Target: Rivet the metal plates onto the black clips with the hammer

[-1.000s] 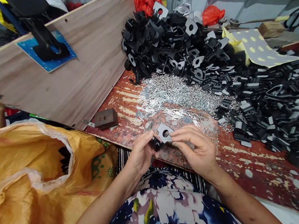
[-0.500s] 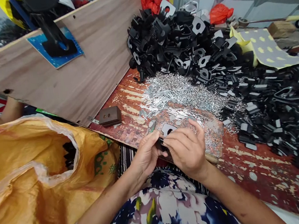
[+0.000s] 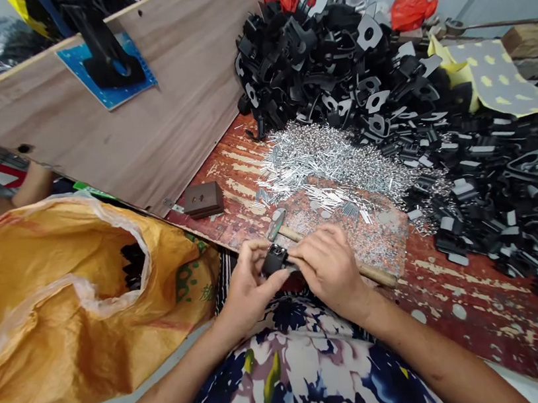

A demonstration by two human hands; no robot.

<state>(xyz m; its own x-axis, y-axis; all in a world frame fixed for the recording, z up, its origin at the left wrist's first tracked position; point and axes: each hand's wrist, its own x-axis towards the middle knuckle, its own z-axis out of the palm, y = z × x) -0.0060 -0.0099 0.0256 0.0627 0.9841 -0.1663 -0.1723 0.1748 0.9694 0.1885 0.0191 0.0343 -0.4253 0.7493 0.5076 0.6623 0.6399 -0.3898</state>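
My left hand (image 3: 248,284) and my right hand (image 3: 329,266) meet at the near edge of the worn red table (image 3: 467,297). Both are closed on one small black clip part (image 3: 274,258) held between their fingertips. A small hammer (image 3: 329,251) lies on the table just behind my hands, its handle running under my right hand. A heap of shiny metal pins (image 3: 328,160) spreads out beyond it.
Large piles of black clip parts (image 3: 323,54) fill the back and right of the table (image 3: 511,181). An open yellow sack (image 3: 62,297) sits at my left. A wooden board (image 3: 135,107) walls the left side, with a brown block (image 3: 203,199) near it. Another person's arm (image 3: 22,193) shows far left.
The flat plate with a hole that stood up between my fingers is no longer showing. My hands have drawn closer to my body with the black part, uncovering the hammer.
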